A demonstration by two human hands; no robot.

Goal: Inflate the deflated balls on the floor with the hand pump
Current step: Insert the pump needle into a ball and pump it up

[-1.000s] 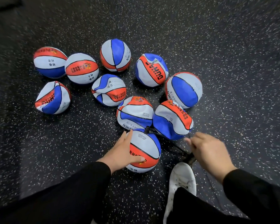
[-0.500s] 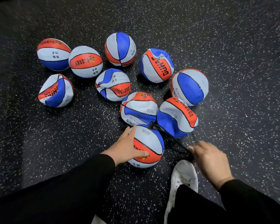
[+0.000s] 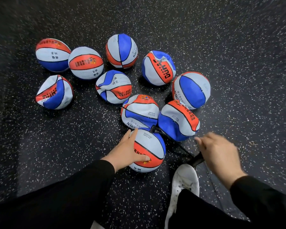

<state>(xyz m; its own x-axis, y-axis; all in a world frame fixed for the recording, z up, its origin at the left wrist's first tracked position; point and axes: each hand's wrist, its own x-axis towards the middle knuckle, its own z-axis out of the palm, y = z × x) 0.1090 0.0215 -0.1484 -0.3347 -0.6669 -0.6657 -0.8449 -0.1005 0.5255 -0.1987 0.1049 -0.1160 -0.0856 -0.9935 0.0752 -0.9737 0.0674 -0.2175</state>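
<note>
Under the flat left hand (image 3: pixel 128 152) the nearest ball (image 3: pixel 149 150) looked round, the blurred right hand (image 3: pixel 219 153) apparently clenched the pump (image 3: pixel 196 160), and nine crumpled balls (image 3: pixel 113 86) beyond awaited.

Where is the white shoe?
Bottom of the head view, right of centre: the white shoe stands on the floor, below the right hand, touching the pump.

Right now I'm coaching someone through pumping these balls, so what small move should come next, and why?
Probably push the pump handle down for another stroke. The left hand lies spread on the nearest ball, whose hose is plugged in at its top, and the right hand is at the handle, blurred. That ball looks round, but the balls behind it, like the blue one beside it, are still crumpled.
</note>
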